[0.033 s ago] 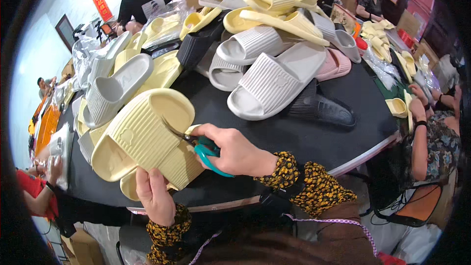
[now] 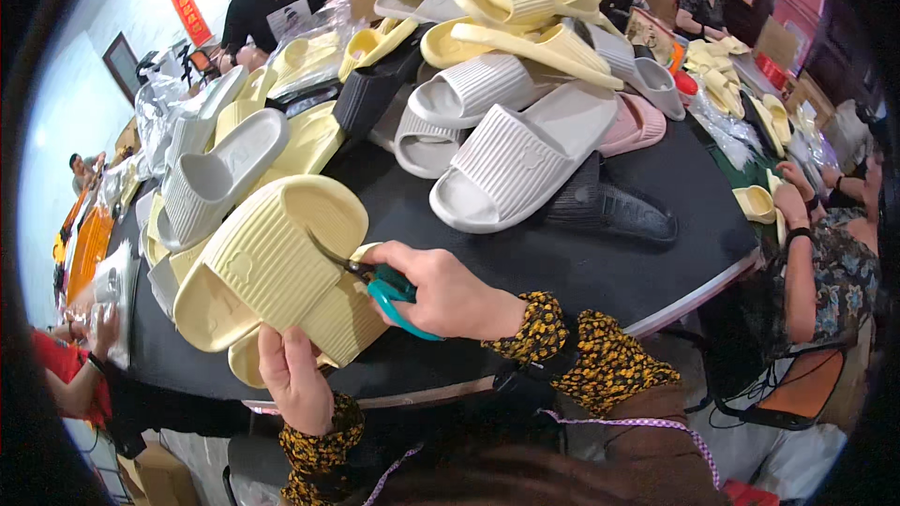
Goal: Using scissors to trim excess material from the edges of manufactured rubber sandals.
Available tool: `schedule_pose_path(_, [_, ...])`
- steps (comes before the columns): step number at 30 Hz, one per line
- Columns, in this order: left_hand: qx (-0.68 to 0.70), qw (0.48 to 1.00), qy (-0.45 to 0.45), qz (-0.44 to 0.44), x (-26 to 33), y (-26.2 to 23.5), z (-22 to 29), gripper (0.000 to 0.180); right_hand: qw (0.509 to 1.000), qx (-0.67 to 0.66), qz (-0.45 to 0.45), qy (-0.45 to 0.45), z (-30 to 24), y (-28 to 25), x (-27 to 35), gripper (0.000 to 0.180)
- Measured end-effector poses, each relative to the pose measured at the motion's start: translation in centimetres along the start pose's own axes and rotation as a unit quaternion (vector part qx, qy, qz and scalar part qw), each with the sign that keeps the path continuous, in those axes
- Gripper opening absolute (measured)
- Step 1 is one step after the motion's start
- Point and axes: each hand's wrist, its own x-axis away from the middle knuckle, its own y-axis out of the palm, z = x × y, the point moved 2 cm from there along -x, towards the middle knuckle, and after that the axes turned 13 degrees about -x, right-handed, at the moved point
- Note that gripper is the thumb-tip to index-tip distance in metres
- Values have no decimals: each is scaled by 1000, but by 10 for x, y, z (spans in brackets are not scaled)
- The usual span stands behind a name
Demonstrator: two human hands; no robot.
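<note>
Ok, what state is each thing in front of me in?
Top yellow slipper: strap up, near edge in left grip
Scissors: in right grip, by that slipper; blade opening unclear
Lower yellow slipper: partly covered
Large grey slipper: strap up, unheld
Black slipper: lying unheld
Pink slipper: partly hidden
Slipper pile: heaped

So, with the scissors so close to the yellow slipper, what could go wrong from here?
The right hand holds teal-handled scissors close to the upper yellow slipper; a slip might scratch its ribbed surface. The left hand appears to pinch just the near edge of that slipper, so it could shift on the lower yellow slipper. The heap of slippers on the black table looks loosely stacked; a bump might slide some down.
</note>
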Motion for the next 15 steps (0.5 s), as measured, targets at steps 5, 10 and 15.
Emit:
schedule_pose_path(5, [2, 1000, -3, 26, -3, -4, -10, 34, 998, -35, 32, 41, 0, -3, 0, 36])
schedule_pose_path(10, [0, 999, -42, 34, -5, -8, -1, 38, 981, -127, 137, 59, 19, -14, -1, 37])
schedule_pose_path(15, [36, 999, 6, 15, -19, -22, 19, 41, 952, -223, 184, 101, 19, -19, -5, 38])
